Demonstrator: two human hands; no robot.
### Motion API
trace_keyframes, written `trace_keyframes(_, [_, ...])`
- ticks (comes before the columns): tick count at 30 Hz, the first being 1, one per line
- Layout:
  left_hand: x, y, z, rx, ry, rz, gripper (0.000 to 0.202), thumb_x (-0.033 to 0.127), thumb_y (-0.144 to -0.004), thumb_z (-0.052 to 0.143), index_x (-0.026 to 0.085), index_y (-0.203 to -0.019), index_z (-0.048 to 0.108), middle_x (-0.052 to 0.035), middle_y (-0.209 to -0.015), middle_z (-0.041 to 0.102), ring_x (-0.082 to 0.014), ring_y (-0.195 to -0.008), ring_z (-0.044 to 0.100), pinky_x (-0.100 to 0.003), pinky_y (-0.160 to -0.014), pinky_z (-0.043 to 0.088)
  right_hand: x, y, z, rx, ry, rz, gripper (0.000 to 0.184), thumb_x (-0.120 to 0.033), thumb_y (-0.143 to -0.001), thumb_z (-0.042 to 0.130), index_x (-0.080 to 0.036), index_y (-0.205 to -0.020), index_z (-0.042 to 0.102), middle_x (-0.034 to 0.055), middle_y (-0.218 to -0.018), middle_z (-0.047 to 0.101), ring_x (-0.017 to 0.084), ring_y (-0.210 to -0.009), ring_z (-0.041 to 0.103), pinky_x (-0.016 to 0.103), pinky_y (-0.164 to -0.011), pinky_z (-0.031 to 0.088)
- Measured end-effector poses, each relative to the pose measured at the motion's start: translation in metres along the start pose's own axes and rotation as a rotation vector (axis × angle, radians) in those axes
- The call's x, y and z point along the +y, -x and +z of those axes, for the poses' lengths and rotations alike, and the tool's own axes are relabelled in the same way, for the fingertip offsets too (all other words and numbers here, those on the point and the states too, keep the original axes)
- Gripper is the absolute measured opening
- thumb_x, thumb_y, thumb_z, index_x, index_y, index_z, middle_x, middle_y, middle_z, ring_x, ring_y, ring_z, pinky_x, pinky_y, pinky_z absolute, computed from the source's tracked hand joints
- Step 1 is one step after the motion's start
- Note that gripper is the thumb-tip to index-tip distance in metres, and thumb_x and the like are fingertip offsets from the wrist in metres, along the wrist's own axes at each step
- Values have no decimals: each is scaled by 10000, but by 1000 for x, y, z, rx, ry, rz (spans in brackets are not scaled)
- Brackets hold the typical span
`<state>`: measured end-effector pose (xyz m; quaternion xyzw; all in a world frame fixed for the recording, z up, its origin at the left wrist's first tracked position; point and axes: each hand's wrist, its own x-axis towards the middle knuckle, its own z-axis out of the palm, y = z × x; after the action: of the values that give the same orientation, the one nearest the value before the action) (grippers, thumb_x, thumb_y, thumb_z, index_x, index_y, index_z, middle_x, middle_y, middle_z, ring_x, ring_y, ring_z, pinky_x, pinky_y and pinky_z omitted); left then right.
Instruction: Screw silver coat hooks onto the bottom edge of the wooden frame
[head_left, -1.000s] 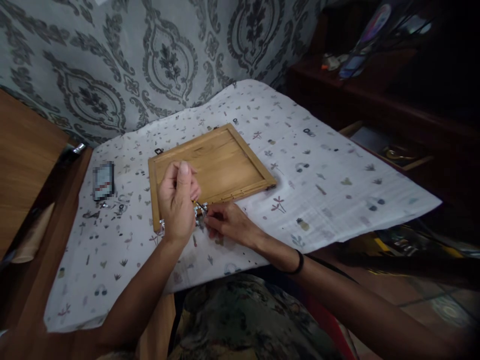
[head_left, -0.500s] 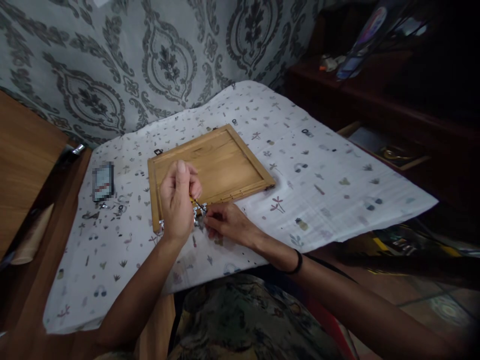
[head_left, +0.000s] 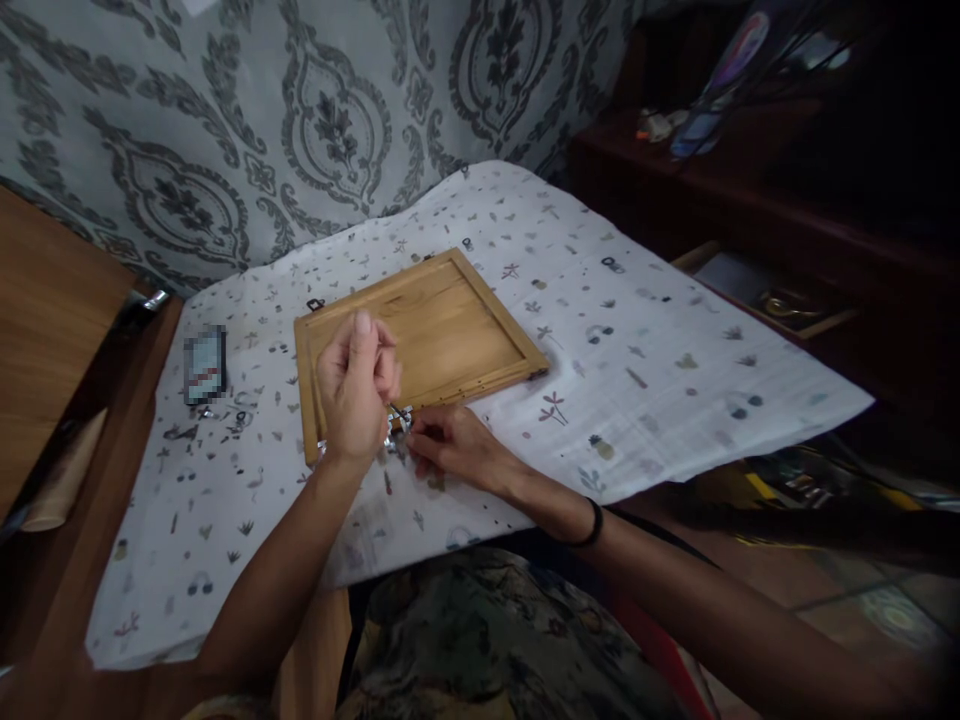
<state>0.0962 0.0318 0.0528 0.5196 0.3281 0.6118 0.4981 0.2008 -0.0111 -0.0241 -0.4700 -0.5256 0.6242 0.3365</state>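
Observation:
A shallow wooden tray-like panel (head_left: 457,330) lies on a patterned white cloth (head_left: 645,370). My left hand (head_left: 354,395) is closed round a small screwdriver (head_left: 400,411), whose tip points at a silvery metal fitting (head_left: 397,432) on the panel's near edge. My right hand (head_left: 450,445) rests on the cloth just right of that spot, its fingers pinched on the fitting. Much of the fitting is hidden by both hands.
A small dark box (head_left: 205,365) lies on the cloth at the left, with tiny metal bits (head_left: 225,418) near it. A wooden board (head_left: 45,310) stands at the far left. Dark shelves (head_left: 750,200) with clutter fill the right. Patterned wallpaper is behind.
My left hand has shifted slightly up and turned a little on the screwdriver. My right hand stays in place at the panel's edge.

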Motion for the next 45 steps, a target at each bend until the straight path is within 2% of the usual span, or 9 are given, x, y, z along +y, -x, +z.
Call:
trace_keyframes(3, [2,1,-2,-25,-29,-31,486,611,-844,772,195,-687,576,117,-437,255,-48,-367,185,-190,-369,202,0,0,1,0,7,9,259,-78,-912,573,-184,-675,565,-39,-525,633,83,-428,557,179,-440,420])
trace_keyframes(8, [3,12,-1,111,-45,42,471,625,-854,762,201,-755,581,76,-530,409,-72,-464,383,-186,-452,346,1,1,0,-1,-12,0,251,-97,-897,591,-186,-664,562,-40,-524,635,81,-422,554,178,-438,426])
trace_keyframes(11, [2,16,2,148,-26,68,436,583,-892,744,205,-759,571,92,-516,349,-64,-435,304,-180,-430,292,1,1,0,-1,-2,-12,250,-108,-896,596,-184,-660,569,-34,-529,644,79,-421,554,178,-442,428])
trace_keyframes(15, [1,11,3,138,-10,39,447,571,-940,690,197,-728,569,108,-467,274,-55,-386,203,-181,-386,216,2,0,0,-11,-16,-2,251,-88,-885,592,-189,-657,558,-39,-519,639,86,-423,568,182,-443,434])
trace_keyframes(20, [2,4,1,90,-10,-24,475,578,-922,711,190,-696,556,118,-451,242,-44,-359,180,-181,-369,193,3,-1,1,-1,-12,-8,243,-75,-882,589,-188,-668,561,-39,-519,643,88,-421,570,184,-442,424])
trace_keyframes(27, [19,3,-2,117,6,158,474,608,-875,756,219,-676,570,104,-465,203,-54,-394,123,-241,-394,129,3,-1,1,-6,-9,5,238,-110,-901,591,-188,-678,567,-35,-526,643,88,-418,555,196,-437,431])
trace_keyframes(31, [18,2,-2,90,-37,153,486,645,-890,715,231,-679,571,94,-470,218,-63,-389,131,-270,-396,128,3,-1,1,-1,-2,12,244,-113,-905,585,-190,-674,565,-32,-530,643,93,-430,561,203,-449,428])
trace_keyframes(35, [12,5,-2,112,-47,134,501,661,-894,696,222,-691,569,98,-470,230,-60,-382,157,-249,-388,152,1,0,1,-2,12,21,249,-108,-910,571,-194,-677,562,-32,-528,641,102,-434,558,212,-453,428])
trace_keyframes(45, [3,4,-1,124,-15,106,453,554,-907,736,189,-703,562,113,-459,282,-43,-372,202,-178,-377,208,7,-3,1,4,-3,-19,228,-113,-883,597,-188,-669,578,-31,-516,642,97,-418,568,190,-431,417])
